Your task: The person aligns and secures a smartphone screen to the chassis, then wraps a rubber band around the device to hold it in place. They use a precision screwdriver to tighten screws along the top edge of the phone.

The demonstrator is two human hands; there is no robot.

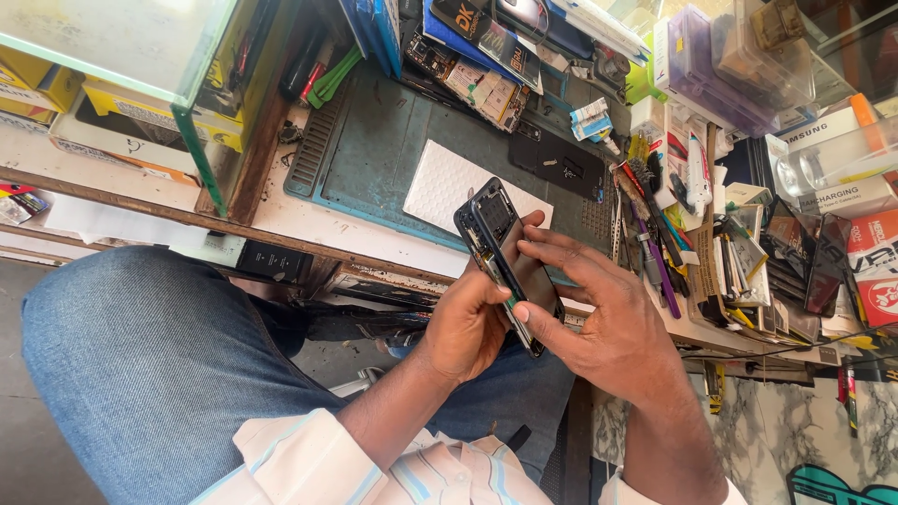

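cluttered repair bench (281, 210), teal mat (393, 140) at its middle. left hand (468, 323) grips an opened black phone (505, 257) above the near edge; right hand (599, 313) fingertips pinch its side. back already off, innards exposed, not reassembled.

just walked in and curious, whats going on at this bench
A seated person holds an opened black phone over their lap, at the edge of a cluttered bench. The left hand grips it from below while the right hand rests on its side, thumb pressing along the edge. On the green work mat behind lie a white textured sheet and a black panel.
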